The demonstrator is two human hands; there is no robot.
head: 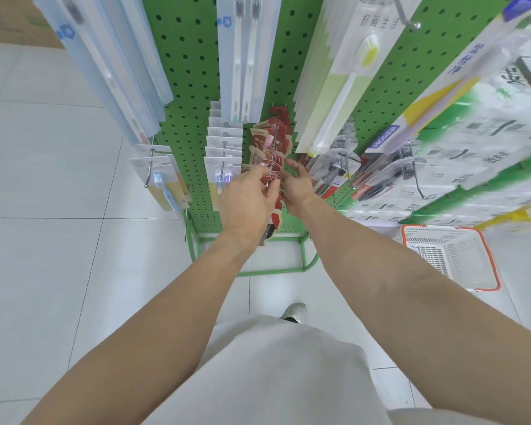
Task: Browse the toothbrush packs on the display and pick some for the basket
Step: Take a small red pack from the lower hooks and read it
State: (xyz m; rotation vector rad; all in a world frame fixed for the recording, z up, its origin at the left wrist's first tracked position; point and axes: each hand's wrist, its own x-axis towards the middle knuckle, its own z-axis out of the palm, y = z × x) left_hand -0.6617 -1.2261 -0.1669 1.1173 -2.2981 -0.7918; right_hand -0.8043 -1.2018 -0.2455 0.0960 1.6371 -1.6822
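A green pegboard display (193, 75) carries rows of hanging toothbrush packs. Several red toothbrush packs (270, 139) hang on a metal hook at the middle. My left hand (249, 199) pinches the front red pack (275, 216) near its top, and the pack's lower end hangs down past my wrist. My right hand (296, 187) reaches in from the right and holds the same stack of red packs at the hook. The white basket with an orange rim (451, 259) stands on the floor at the lower right.
White-card packs (223, 154) hang just left of the red ones, pale blue packs (120, 72) at upper left, and yellow-green packs (344, 84) to the right. Bare hooks (417, 179) stick out at the right. My shoe (295, 312) is on the white tiled floor.
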